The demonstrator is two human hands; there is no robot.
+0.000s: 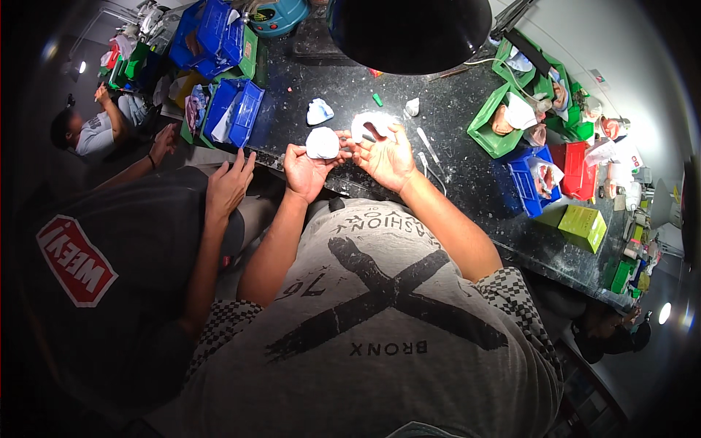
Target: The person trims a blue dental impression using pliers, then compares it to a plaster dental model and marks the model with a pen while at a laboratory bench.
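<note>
My left hand [304, 174] is closed around a rounded white plaster piece [322, 143], which looks like a dental model, just above the near edge of the dark worktop [292, 84]. Close beside it, my right hand [387, 162] holds a white horseshoe-shaped dental cast [363, 125] with a reddish inner side, brightly lit and partly washed out. The fingertips of both hands almost meet between the two pieces. Beyond them lie a bluish-white plaster piece [319, 112], a small green piece [377, 99] and a small whitish lump [412, 107]. A slim white tool [428, 144] rests right of my right hand.
A black lamp head [410, 33] hangs over the far side. Blue bins [241, 113] stand left; a green bin [491, 124], a red bin [579, 171] and a yellow-green box [583, 228] stand right. At my left sits a person in a dark shirt [139, 255], one hand near the bench.
</note>
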